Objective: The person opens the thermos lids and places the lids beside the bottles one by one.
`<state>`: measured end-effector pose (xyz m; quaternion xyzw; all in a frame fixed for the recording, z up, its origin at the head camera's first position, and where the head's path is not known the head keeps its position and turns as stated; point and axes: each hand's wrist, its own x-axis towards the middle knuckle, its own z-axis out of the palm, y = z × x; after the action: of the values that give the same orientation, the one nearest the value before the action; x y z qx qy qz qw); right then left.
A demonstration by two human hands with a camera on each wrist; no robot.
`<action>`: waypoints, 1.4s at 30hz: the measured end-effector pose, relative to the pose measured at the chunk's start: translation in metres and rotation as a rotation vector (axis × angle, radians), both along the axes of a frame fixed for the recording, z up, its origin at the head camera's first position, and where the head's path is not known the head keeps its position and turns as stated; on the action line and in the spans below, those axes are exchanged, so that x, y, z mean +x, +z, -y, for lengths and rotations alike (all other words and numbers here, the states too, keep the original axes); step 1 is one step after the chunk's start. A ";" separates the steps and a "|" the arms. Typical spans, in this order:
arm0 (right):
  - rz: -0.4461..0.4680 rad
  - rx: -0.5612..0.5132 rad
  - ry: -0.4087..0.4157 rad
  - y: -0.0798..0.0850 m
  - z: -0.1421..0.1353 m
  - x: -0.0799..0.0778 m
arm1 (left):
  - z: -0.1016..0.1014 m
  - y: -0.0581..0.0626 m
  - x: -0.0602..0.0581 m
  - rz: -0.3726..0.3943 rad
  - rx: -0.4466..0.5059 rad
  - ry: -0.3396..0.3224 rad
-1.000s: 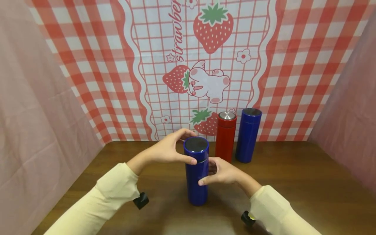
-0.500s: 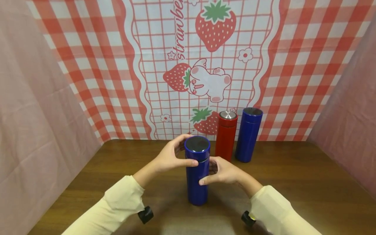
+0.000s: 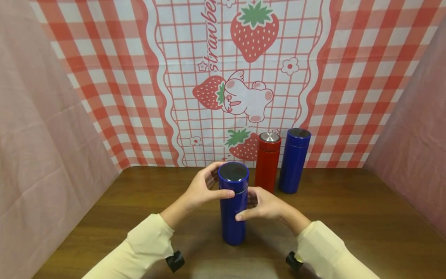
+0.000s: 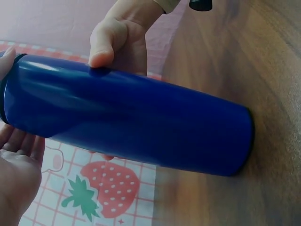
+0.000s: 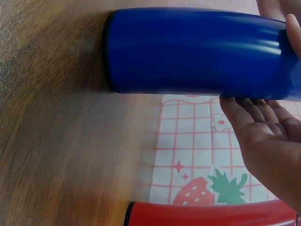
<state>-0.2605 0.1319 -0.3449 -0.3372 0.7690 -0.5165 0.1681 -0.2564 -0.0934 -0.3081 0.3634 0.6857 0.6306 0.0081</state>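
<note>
Front bottle (image 3: 228,209) stands upright on the desk (image 3: 348,217). Grip: left hand (image 3: 200,188) pinches it near the lid (image 3: 234,173); right hand (image 3: 263,203) pinches the body lower down. Recommended: steady, even pressure from both sides, without tilting.

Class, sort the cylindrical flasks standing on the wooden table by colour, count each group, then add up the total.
Blue: 2, the front glossy blue cylindrical flask and the rear glossy blue cylindrical flask
Red: 1, the glossy red cylindrical flask
Total: 3
</note>
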 end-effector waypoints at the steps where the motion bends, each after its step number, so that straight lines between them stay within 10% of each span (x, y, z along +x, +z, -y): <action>1: 0.000 0.002 0.000 0.000 0.000 0.000 | 0.000 0.000 0.000 0.006 0.005 0.002; 19: 0.009 -0.006 -0.007 -0.001 0.000 0.000 | 0.006 0.020 0.005 -0.033 0.100 -0.006; 42: 0.005 -0.022 -0.034 -0.003 0.001 0.001 | 0.078 0.039 0.018 -0.068 0.012 -0.073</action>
<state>-0.2591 0.1311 -0.3480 -0.3245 0.7685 -0.5286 0.1574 -0.2385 -0.1715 -0.2689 0.4093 0.6682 0.6212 0.0056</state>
